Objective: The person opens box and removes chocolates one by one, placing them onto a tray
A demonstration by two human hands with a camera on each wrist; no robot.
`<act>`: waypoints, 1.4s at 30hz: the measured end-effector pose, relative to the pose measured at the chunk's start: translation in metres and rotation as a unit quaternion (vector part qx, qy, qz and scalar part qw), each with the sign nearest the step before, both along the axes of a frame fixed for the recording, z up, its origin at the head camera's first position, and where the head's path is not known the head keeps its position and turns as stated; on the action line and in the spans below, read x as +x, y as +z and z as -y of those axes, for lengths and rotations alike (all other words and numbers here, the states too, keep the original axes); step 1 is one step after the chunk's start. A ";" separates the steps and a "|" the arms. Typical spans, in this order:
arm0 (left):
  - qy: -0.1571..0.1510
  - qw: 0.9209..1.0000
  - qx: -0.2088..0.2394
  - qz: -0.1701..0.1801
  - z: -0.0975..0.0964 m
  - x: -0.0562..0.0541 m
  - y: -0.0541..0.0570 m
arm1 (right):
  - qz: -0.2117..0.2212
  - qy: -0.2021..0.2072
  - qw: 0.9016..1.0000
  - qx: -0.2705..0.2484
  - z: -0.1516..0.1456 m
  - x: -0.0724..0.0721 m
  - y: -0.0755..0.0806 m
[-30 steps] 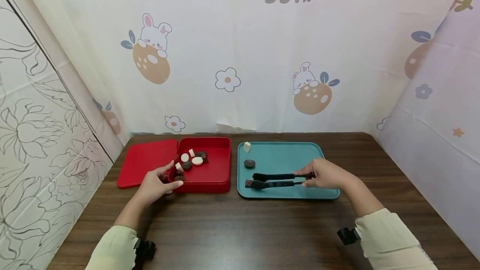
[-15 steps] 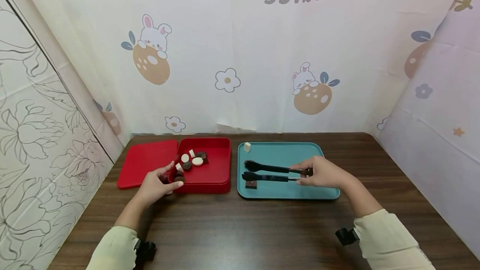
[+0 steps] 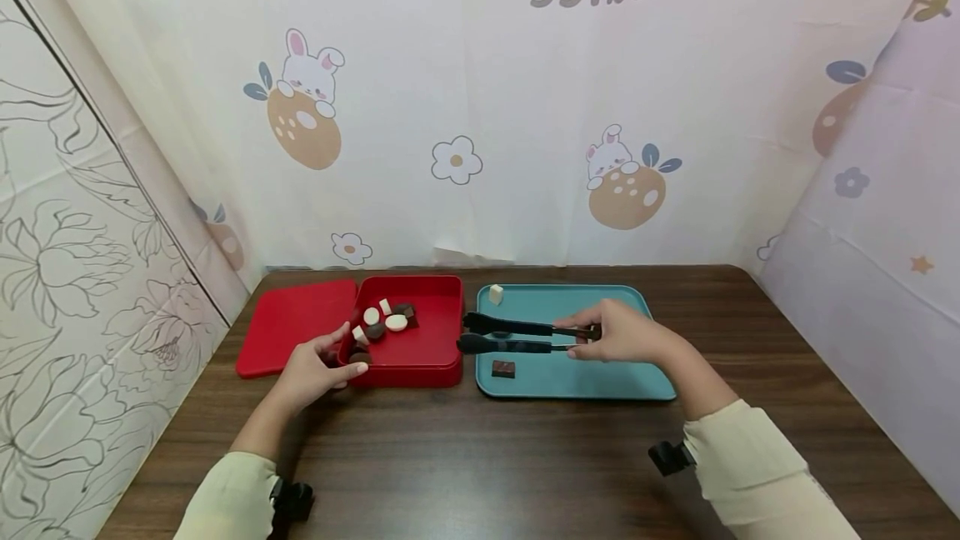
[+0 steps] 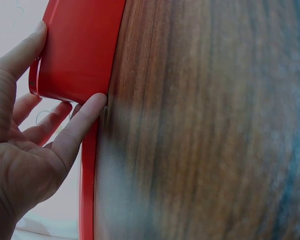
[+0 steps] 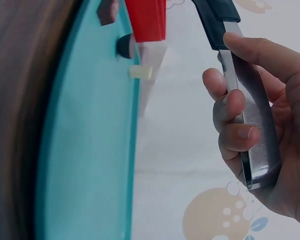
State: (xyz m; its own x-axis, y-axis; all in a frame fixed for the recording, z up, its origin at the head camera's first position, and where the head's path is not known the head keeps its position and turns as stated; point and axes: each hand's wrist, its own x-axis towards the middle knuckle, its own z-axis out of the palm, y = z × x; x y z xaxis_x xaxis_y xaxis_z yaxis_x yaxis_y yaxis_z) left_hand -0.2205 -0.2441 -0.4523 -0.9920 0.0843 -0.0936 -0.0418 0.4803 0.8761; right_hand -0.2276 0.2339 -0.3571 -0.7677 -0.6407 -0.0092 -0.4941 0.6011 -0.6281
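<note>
My right hand (image 3: pixel 618 332) holds black-tipped tongs (image 3: pixel 517 327) by their metal handle, low over the left side of the teal tray (image 3: pixel 600 390). Their tips stand apart, over the gap between tray and red box. A dark oval chocolate shows partly between the tong arms. Nearer the front lies a dark rectangular chocolate (image 3: pixel 503 369), and a white chocolate cube (image 3: pixel 496 294) sits at the back left corner. My left hand (image 3: pixel 307 369) grips the front left corner of the red box (image 3: pixel 420 376), thumb along its front. Dark and white chocolates (image 3: pixel 396 322) lie inside.
A flat red lid (image 3: pixel 292 327) lies left of the box. Dark wooden table (image 3: pixel 465 457) extends in front. A printed curtain (image 3: pixel 525 190) hangs right behind the table's back edge.
The tongs have moved left and back, away from the dark rectangular chocolate, which stays on the tray. Their tips now reach past the tray's left edge. My left hand and the box hold still.
</note>
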 end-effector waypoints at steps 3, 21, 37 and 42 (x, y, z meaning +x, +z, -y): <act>0.001 1.000 -0.001 0.002 -0.001 0.000 0.001 | 0.005 0.006 1.000 0.007 0.008 -0.004 0.008; 0.002 1.000 -0.006 0.003 -0.002 0.001 0.001 | -0.018 0.036 0.998 0.039 0.076 -0.040 0.022; 0.002 1.000 -0.005 0.003 -0.001 0.002 0.002 | 0.035 0.030 0.994 0.096 0.126 -0.060 0.010; 0.002 1.000 -0.015 0.003 -0.001 0.001 0.003 | 0.080 0.026 0.991 0.107 0.135 -0.066 0.008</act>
